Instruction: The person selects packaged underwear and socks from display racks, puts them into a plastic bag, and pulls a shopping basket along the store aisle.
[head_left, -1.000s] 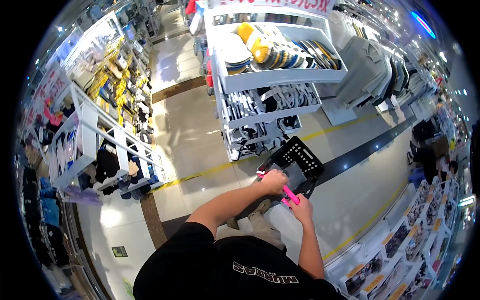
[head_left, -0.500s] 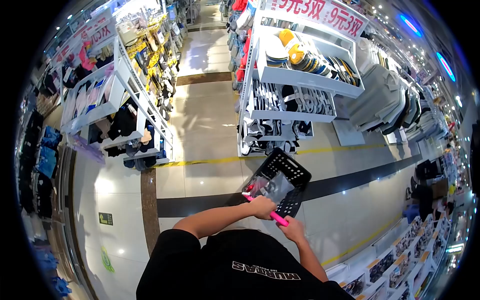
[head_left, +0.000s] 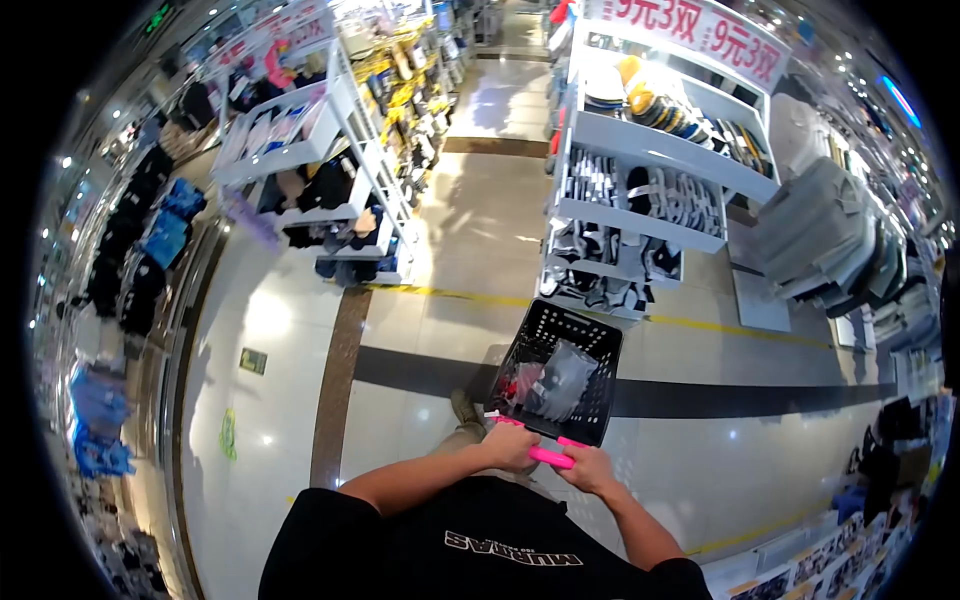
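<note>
A black perforated basket [head_left: 607, 390] hangs in front of my body, with clear plastic packages [head_left: 562, 382] and something red inside. Its pink handle [head_left: 549, 457] runs across the near end. My left hand [head_left: 509, 447] is closed around the handle's left part. Further right along the same handle, my right hand [head_left: 588, 468] is closed on it too. Both hands are close together, just in front of my black shirt.
Ahead to the right stands a white tiered rack [head_left: 640, 214] of socks. Another white rack [head_left: 330, 150] is at the left, with an aisle between them. Grey garments [head_left: 815, 230] hang at the right; white bins [head_left: 830, 560] line the lower right.
The view has turned, so the racks sit further right. The basket has swung from slanted to nearly straight ahead, its inside now showing more fully. Both hands have stayed on the handle.
</note>
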